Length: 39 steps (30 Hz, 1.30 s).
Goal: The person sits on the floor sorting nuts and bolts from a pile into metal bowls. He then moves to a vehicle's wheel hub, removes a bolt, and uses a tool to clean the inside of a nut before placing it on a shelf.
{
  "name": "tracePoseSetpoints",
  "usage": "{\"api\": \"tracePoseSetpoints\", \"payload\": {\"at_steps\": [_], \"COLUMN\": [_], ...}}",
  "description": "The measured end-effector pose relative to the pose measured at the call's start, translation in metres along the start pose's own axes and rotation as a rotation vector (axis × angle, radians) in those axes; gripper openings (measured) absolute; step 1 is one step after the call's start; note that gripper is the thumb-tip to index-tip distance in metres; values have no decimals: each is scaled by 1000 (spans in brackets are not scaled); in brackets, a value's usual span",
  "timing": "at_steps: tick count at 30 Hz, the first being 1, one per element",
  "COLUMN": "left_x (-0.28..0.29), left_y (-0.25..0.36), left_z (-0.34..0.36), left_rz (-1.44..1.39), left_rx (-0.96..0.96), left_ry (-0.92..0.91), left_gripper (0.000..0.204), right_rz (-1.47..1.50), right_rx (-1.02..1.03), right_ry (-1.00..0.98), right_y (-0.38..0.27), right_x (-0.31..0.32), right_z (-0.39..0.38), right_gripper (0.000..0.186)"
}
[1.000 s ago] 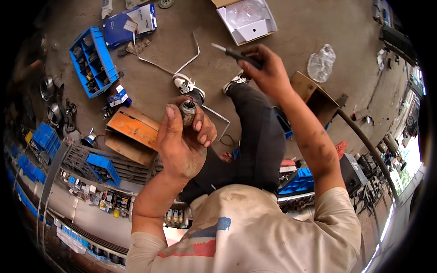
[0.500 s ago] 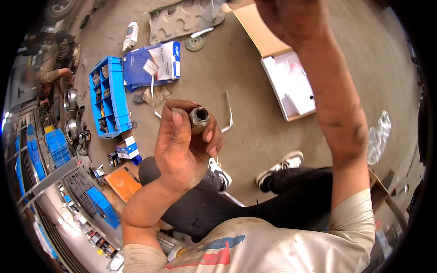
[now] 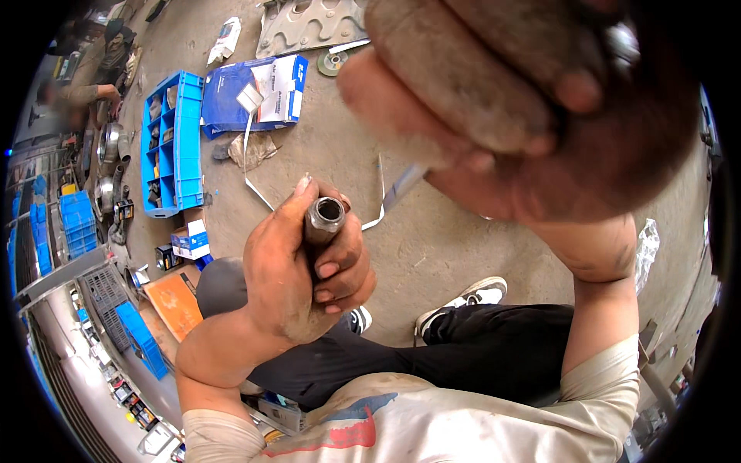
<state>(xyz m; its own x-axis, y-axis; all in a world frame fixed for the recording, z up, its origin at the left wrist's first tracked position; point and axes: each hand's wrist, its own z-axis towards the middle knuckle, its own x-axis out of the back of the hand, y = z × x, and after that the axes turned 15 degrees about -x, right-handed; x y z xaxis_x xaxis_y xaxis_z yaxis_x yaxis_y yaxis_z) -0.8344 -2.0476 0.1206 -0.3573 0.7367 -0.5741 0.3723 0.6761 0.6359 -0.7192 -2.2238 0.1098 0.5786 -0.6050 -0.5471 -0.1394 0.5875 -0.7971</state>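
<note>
My left hand [image 3: 293,266] is closed around a hollow metal socket [image 3: 325,218], dark and dirty, with its round opening turned up toward me. The thumb lies along its side and the fingers wrap its lower part. High on the right and very near, my right hand [image 3: 532,116] is curled shut, blurred and large in view. From beneath its fingers juts a slim shiny metal piece [image 3: 404,187], pointing down and left toward the socket but apart from it. The rest of that piece is hidden in the fist.
A blue divided bin [image 3: 191,147] with dark parts stands at left, beside a blue-and-white box [image 3: 255,92]. A bent white strap [image 3: 257,193] lies on the floor. Clear plastic wrap [image 3: 647,247] is at right. Another person [image 3: 96,85] crouches far left, past an orange box [image 3: 173,305].
My right hand has come down and closer, and the slim metal piece now shows below it. My left hand has shifted slightly left and down, its fingers wrapped more around the socket.
</note>
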Motion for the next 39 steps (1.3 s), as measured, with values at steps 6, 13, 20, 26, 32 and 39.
{"api": "tracePoseSetpoints", "payload": {"at_steps": [6, 13, 20, 26, 32, 39], "left_x": [-4, 14, 14, 25, 26, 40], "left_y": [4, 6, 10, 7, 21, 33], "left_z": [-6, -9, -10, -7, 5, 16], "left_rz": [-33, -19, 30, 143, 197, 267], "left_rx": [43, 76, -242, -640, -785, -929], "left_ry": [-12, -134, -63, -220, -227, -199], "left_gripper": [35, 36, 30, 32, 30, 27], "right_rz": [-20, 26, 199, 579, -22, -709], "right_rx": [74, 201, 90, -306, -258, -175], "right_ry": [-12, -115, -258, -122, -54, -327], "right_y": [24, 62, 59, 41, 24, -16], "right_x": [-19, -48, -74, -72, -66, -49], "right_z": [5, 26, 33, 38, 40, 38], "right_gripper": [16, 12, 13, 43, 43, 23]}}
